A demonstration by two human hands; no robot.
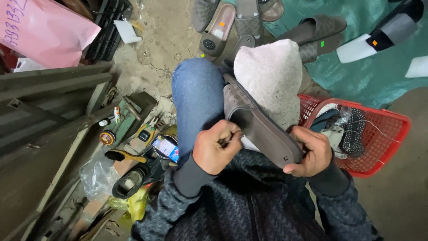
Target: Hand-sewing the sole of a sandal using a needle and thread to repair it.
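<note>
Gripping flat grey woven-patterned slipper (261, 127)

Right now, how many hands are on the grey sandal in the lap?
2. The left hand is closed at the strap edge of the grey sandal; the right hand grips its near end. No other hand is visible.

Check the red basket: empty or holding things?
Holding things: the red basket contains bundled cloth and thread inside its mesh walls.

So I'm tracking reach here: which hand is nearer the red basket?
Right. The right hand grips the grey slipper beside the red basket; the left hand sits across the slipper, farther away.
</note>
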